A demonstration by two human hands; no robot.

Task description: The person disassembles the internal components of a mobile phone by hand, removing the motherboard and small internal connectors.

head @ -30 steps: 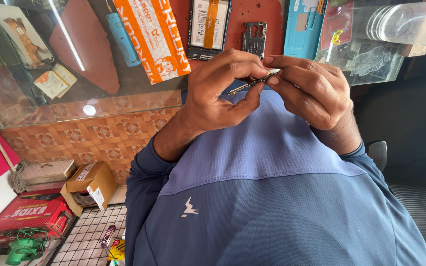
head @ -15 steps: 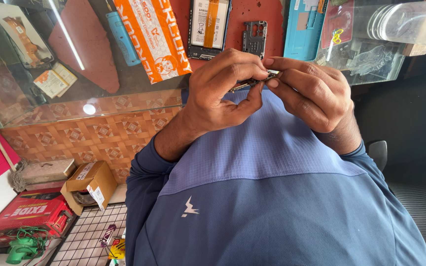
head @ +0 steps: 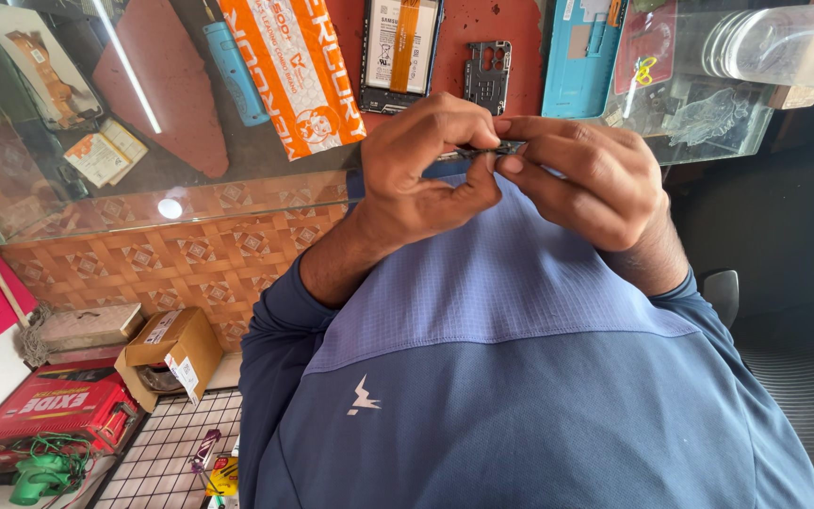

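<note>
Above the blue shirt, head view: both hands meet at chest height, just below the glass tabletop edge.
Left hand [head: 431,165]: fingers curled, thumb and forefinger pinched together on a thin dark tool [head: 482,149], possibly tweezers; the kind cannot be told for sure.
Right hand [head: 586,179]: fingers together, tips clamped on the tool's far end, where a small pale part is hidden between them.
Tool position: held level between the two hands, touching both, well clear of the tabletop.
Glass tabletop [head: 143,212]: carries an opened phone with orange ribbon [head: 402,42], a dark metal phone frame [head: 488,71], a blue-handled tool [head: 236,66] and an orange-and-white packet [head: 299,71].
Lower left: cardboard box [head: 176,349], red carton [head: 54,405], green cabling [head: 40,471].
Change from a second ago: the small pale piece then visible at the fingertips is now covered; the right hand has closed in over it.
Change from half a second ago: hands sit a little tighter together; the grip reads as firmer, the work as fine adjustment in hand.
</note>
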